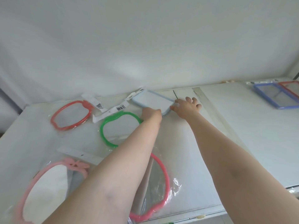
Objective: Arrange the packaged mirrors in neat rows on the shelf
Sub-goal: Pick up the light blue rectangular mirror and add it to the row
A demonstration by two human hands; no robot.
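Plainly, the pale blue mirror (152, 101) is the piece in hand: a flat rectangle with rounded corners, sealed in a clear bag with a white header card, lying toward the back of the white shelf (242, 126) close to the wall. It should be light and stiff in its plastic frame, yet the glass is fragile and the bag film is slippery, so the frame edges are the safest places to take hold, one on each side, sliding it instead of lifting by the header.

The left hand (151, 113) meets its near edge; its fingers are hidden under the hand's own back, so I cannot tell whether they pinch the frame or only press on it. The right hand (186, 106) lies at the near right corner, its fingers (191, 99) spread apart and fairly straight, the thumb tip seemingly touching the frame while the rest rest on the shelf just beside it.

Around it, a green mirror (119, 128) sits just to the left under the left forearm, an orange-red mirror (71, 115) farther left, a pale pink mirror (43, 188) and a deeper pink mirror (157, 183) nearest the camera. Well apart at the far right lie a blue-framed mirror (273, 97) and a red-framed mirror (289, 88), overlapping.
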